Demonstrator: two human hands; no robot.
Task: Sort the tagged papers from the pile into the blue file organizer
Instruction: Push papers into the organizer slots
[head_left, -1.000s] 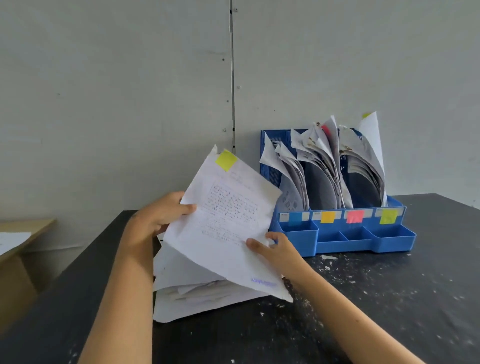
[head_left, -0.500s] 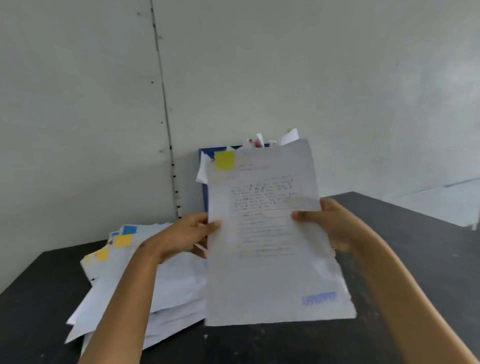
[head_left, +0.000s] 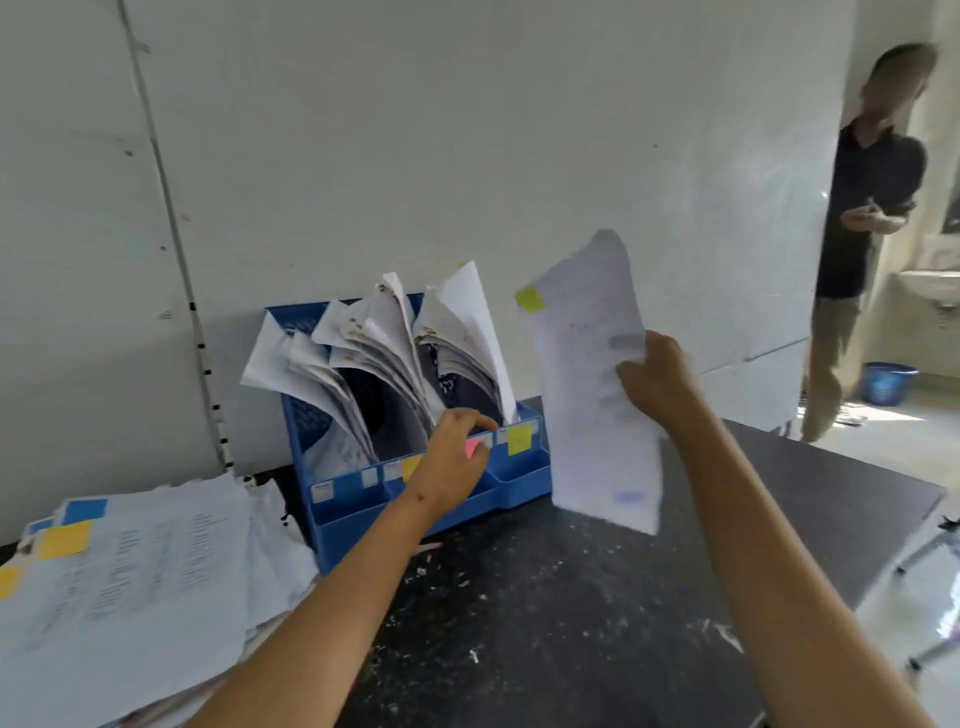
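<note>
My right hand (head_left: 655, 379) grips a white sheet (head_left: 592, 374) with a yellow-green tag at its top left corner, held upright just right of the blue file organizer (head_left: 358, 512). The organizer stands against the wall, its slots full of curled papers; blue, yellow, pink and yellow-green labels run along its front. My left hand (head_left: 454, 457) reaches to the organizer's front at the pink label, fingers extended toward the right-hand slots, holding nothing. The pile of tagged papers (head_left: 135, 587) lies at the left on the black table, with blue and yellow tags showing.
The black table (head_left: 571, 623) is speckled with white flecks; its right edge runs close by. A person (head_left: 862, 223) stands in the doorway at the far right, beside a blue bucket (head_left: 885, 383) on the floor. The white wall is right behind the organizer.
My left hand has let go of the sheet and moved to the organizer's front. My right hand alone now holds the sheet, swung to the right of the organizer. The view turned right.
</note>
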